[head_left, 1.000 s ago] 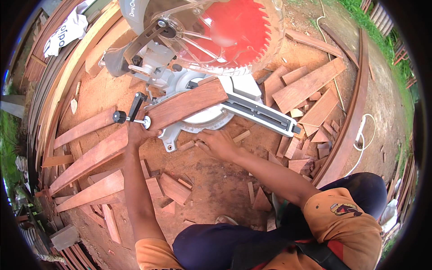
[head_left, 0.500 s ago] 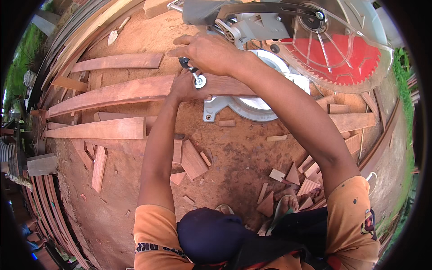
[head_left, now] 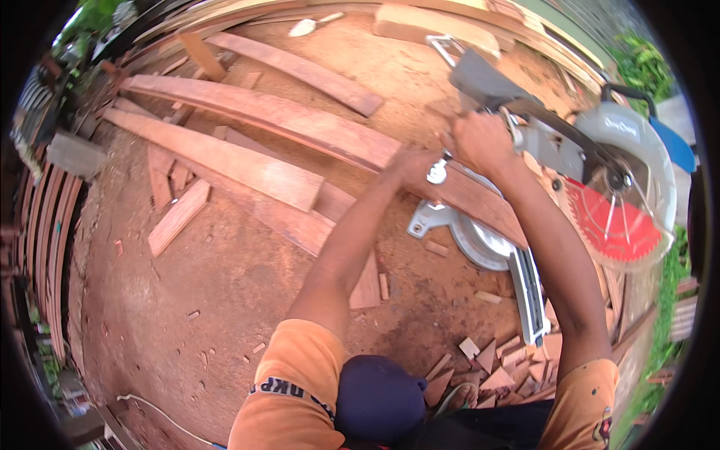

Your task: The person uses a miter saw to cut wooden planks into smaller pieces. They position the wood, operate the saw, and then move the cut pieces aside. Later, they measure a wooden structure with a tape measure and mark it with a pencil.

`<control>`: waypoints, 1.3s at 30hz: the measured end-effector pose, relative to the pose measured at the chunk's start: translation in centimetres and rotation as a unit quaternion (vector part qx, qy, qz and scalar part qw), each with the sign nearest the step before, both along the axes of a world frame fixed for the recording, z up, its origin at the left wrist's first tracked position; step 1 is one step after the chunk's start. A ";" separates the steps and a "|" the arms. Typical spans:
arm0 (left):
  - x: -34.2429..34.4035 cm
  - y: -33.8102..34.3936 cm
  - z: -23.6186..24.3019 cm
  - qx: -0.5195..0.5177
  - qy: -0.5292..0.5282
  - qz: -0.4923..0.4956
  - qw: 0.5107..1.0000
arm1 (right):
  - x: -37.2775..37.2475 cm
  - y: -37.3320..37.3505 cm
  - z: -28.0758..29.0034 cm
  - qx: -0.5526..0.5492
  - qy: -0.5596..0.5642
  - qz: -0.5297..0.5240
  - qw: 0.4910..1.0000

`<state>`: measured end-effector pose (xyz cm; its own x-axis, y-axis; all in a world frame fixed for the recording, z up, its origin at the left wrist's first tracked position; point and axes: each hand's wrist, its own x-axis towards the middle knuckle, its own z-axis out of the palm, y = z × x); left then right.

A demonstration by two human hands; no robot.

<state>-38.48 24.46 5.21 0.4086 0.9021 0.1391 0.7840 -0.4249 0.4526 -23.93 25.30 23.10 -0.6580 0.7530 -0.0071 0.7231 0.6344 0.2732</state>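
A long reddish-brown wooden plank (head_left: 285, 120) lies across the base of a mitre saw (head_left: 637, 135), its near end under my right forearm. The saw's red toothed blade (head_left: 615, 217) sits raised to the right behind a clear guard. My left hand (head_left: 411, 171) is closed around the plank beside the saw's hold-down clamp (head_left: 436, 174), whose round metal pad rests on the wood. Just above it, my right hand (head_left: 484, 141) is curled in a fist at the top of the clamp. The clamp's black knob is mostly hidden by my fingers.
Other planks (head_left: 225, 161) lie on the ground to the left. Offcuts (head_left: 517, 367) are heaped near my feet. A trowel (head_left: 311, 25) and a thick timber block (head_left: 435, 30) lie at the far side. Stacked boards (head_left: 45, 247) line the left edge.
My right hand has gone from spread fingers over the clamp to a closed fist at its top. My left hand stays at the plank. The whole view has turned and shifted.
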 end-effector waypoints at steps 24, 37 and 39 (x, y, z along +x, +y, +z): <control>-0.4 -1.1 0.3 -0.008 -0.009 0.007 1.000 | -0.3 -2.0 2.5 -0.059 0.015 -0.079 0.995; -0.3 -0.5 0.1 -0.034 0.047 0.022 0.998 | 0.6 0.2 3.6 -0.071 0.009 0.109 0.991; 0.1 -0.4 -0.2 -0.028 0.050 0.006 0.998 | 1.3 -0.2 4.1 -0.087 -0.017 0.119 0.989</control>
<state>-38.38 24.03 4.96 0.4074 0.9120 0.0483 0.8308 -0.3920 0.3952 -22.63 25.10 27.17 -0.8134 0.5625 -0.1482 0.5404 0.8250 0.1657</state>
